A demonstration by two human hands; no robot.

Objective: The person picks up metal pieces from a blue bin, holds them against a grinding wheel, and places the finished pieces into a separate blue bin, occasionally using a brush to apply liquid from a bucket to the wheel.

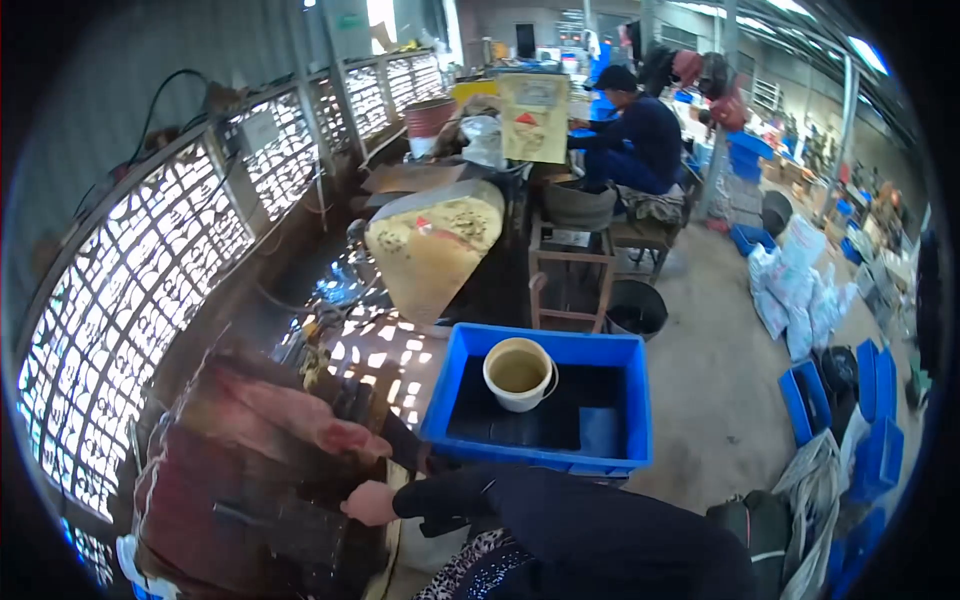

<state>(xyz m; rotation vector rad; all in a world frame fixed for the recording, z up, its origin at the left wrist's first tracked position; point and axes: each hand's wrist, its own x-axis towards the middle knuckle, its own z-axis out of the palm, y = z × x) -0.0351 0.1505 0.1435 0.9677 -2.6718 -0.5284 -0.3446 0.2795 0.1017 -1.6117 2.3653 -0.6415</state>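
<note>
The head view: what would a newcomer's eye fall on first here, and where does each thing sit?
Most likely the bright blue tub near the middle, with a cream bucket standing inside it. Next, perhaps, the glaring lattice windows along the left side, then the seated co-worker beyond the tub, above and right of centre. The wearer's right hand, low and to the left of the tub, may draw a glance too.

A bucket [519, 400] sits in the tub [637, 400], right of the cloth [270, 412]. Behind the tub stand a frame [606, 285] and, just right, a bin [640, 322] (sacks [797, 290] lie farther right, the grille [140, 300] left).
</note>
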